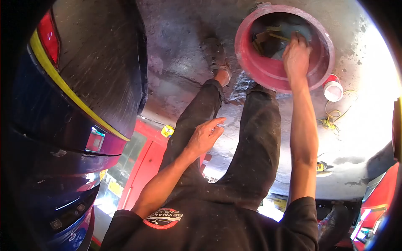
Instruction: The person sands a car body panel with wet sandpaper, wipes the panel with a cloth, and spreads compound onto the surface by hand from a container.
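Observation:
My right hand (296,56) reaches over the rim of a round pinkish-red tub (268,69) on the floor. Its fingers are bent and pressed together inside the tub. A thin yellow strip (279,37) meets the fingertips, but I cannot tell what they grip. Around it in the tub are a brown block-like piece (262,37) and something pale and greyish, partly hidden by the hand. My left hand (204,136) hovers above my left thigh, fingers apart and nothing in it.
On the left is a dark car body with a yellow-green edge strip (79,97) and a red light (48,38). A small red-and-white can (333,90) stands right of the tub. Beyond lie a yellow cord (331,121) and a yellow power tool (321,166).

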`<state>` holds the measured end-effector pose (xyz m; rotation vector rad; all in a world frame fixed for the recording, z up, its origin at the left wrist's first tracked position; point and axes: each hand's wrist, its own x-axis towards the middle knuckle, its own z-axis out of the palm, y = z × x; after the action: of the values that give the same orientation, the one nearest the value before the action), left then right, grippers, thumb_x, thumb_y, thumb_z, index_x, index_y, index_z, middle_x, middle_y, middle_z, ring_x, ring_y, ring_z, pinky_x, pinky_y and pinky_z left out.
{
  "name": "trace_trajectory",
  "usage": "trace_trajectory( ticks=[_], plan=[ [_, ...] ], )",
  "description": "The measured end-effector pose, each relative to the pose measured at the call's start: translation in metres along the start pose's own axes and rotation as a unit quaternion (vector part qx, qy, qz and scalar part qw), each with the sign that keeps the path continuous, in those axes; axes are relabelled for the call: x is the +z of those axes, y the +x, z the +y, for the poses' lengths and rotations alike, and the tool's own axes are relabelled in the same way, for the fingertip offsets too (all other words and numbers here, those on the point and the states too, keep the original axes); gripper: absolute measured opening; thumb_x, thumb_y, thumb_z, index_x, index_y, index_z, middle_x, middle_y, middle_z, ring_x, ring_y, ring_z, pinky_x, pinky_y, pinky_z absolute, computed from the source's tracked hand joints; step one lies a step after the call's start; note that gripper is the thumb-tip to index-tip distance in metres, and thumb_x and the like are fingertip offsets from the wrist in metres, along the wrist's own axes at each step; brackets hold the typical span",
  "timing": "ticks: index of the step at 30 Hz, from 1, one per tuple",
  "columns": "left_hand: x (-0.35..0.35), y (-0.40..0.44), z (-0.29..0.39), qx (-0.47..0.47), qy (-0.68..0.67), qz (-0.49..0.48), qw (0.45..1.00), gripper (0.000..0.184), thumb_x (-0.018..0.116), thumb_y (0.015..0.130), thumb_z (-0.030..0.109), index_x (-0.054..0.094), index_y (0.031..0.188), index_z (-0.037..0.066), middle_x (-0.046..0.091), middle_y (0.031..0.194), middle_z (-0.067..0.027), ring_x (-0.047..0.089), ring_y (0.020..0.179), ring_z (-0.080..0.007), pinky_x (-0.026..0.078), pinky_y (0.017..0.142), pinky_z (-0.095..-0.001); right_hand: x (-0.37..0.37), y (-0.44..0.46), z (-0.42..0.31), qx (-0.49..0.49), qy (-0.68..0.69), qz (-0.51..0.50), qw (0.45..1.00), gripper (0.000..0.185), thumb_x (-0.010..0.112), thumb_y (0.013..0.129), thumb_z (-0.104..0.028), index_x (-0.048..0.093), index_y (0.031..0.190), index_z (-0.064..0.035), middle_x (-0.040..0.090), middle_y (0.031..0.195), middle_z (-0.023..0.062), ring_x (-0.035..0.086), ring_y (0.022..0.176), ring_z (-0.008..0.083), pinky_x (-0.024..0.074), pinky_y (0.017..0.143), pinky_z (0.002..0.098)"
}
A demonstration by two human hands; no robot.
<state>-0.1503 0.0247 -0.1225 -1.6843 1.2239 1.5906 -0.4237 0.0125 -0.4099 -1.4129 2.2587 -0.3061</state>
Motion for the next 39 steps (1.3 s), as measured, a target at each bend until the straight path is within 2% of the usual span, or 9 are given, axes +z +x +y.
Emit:
trace_trajectory(
  ticks=[9,17,23,25,29,31,33,35,39],
  plan=[
    [-0.002,-0.005,-0.012,0.04,-0.017,0.02,0.999,0.037,0.063,0.096,0.018,0.06,0.129,0.001,0.068,0.119,-0.0201,0.07,0.1,-0.0296,0.056,0.082,-0.037,0.077,0.038,0.015,0.089,0.056,-0.226,0.968,0.019,0.06,0.089,-0.01,0.068,0.105,-0.0062,0.066,0.112,0.0201,0.059,0.106,0.0416,0.0496,0.093,0.0469],
    [-0.003,0.01,0.02,0.117,-0.034,0.016,0.992,0.039,0.064,0.094,0.014,0.06,0.132,0.004,0.069,0.12,-0.0159,0.068,0.097,-0.0224,0.054,0.082,-0.033,-0.112,-0.042,-0.059,-0.029,0.247,0.002,0.968,0.018,0.062,0.084,-0.001,0.067,0.101,-0.0044,0.065,0.1,0.0152,0.06,0.098,0.0341,0.0462,0.087,0.044],
    [0.013,0.061,0.097,0.16,-0.068,0.076,0.982,0.08,0.074,0.085,0.014,0.033,0.154,0.011,0.056,0.138,-0.0194,0.065,0.108,-0.0332,0.054,0.086,-0.038,-0.214,-0.08,-0.101,0.002,0.351,0.014,0.936,0.027,0.063,0.079,0.008,0.066,0.103,-0.0029,0.064,0.104,0.0159,0.063,0.096,0.0341,0.0516,0.085,0.0408],
    [0.016,0.084,0.114,0.288,-0.034,0.137,0.947,0.088,0.075,0.083,0.012,0.026,0.156,0.012,0.054,0.142,-0.0191,0.065,0.109,-0.0346,0.053,0.088,-0.0393,-0.238,-0.093,-0.113,0.013,0.394,0.004,0.919,0.026,0.061,0.08,0.009,0.065,0.104,-0.0009,0.065,0.104,0.0173,0.064,0.092,0.0339,0.0521,0.083,0.0391],
    [0.016,0.132,0.132,0.443,0.003,0.151,0.884,0.054,0.075,0.081,0.008,0.056,0.131,0.004,0.063,0.123,-0.0207,0.065,0.107,-0.038,0.052,0.09,-0.0419,-0.256,-0.112,-0.113,0.0,0.471,-0.01,0.882,0.027,0.058,0.082,0.01,0.064,0.108,0.0025,0.065,0.105,0.0197,0.066,0.088,0.0301,0.0522,0.081,0.0366],
    [0.015,0.129,0.142,0.382,-0.022,0.129,0.915,0.02,0.073,0.081,0.006,0.066,0.098,-0.001,0.066,0.099,-0.0198,0.065,0.099,-0.0391,0.052,0.085,-0.0439,-0.253,-0.103,-0.118,0.13,0.495,0.054,0.857,0.03,0.056,0.085,0.009,0.063,0.113,0.0033,0.066,0.106,0.0191,0.067,0.09,0.0256,0.0521,0.082,0.0343],
    [0.012,0.127,0.143,0.325,0.018,0.167,0.931,0.021,0.07,0.081,0.004,0.065,0.101,0.002,0.065,0.098,-0.0168,0.065,0.096,-0.0366,0.051,0.083,-0.0427,-0.24,-0.091,-0.11,0.223,0.495,0.064,0.837,0.036,0.054,0.092,0.004,0.058,0.128,0.0045,0.067,0.113,0.0171,0.066,0.099,0.0184,0.0516,0.084,0.0296],
    [0.012,0.126,0.135,0.308,0.041,0.193,0.931,0.021,0.069,0.08,0.004,0.064,0.101,0.003,0.065,0.098,-0.0153,0.065,0.094,-0.0355,0.051,0.081,-0.042,-0.222,-0.074,-0.078,0.316,0.364,-0.153,0.863,0.041,0.055,0.095,-0.003,0.052,0.136,0.0048,0.065,0.12,0.0141,0.066,0.099,0.019,0.0523,0.086,0.0297],
    [0.013,0.119,0.123,0.359,0.041,0.211,0.908,0.023,0.071,0.078,0.005,0.061,0.1,0.002,0.064,0.098,-0.0149,0.064,0.094,-0.036,0.05,0.08,-0.0417,-0.151,-0.07,-0.067,0.462,0.615,-0.059,0.636,0.041,0.061,0.098,-0.016,0.053,0.134,0.0037,0.065,0.115,0.0102,0.066,0.095,0.0203,0.0547,0.082,0.0342]
  ],
)
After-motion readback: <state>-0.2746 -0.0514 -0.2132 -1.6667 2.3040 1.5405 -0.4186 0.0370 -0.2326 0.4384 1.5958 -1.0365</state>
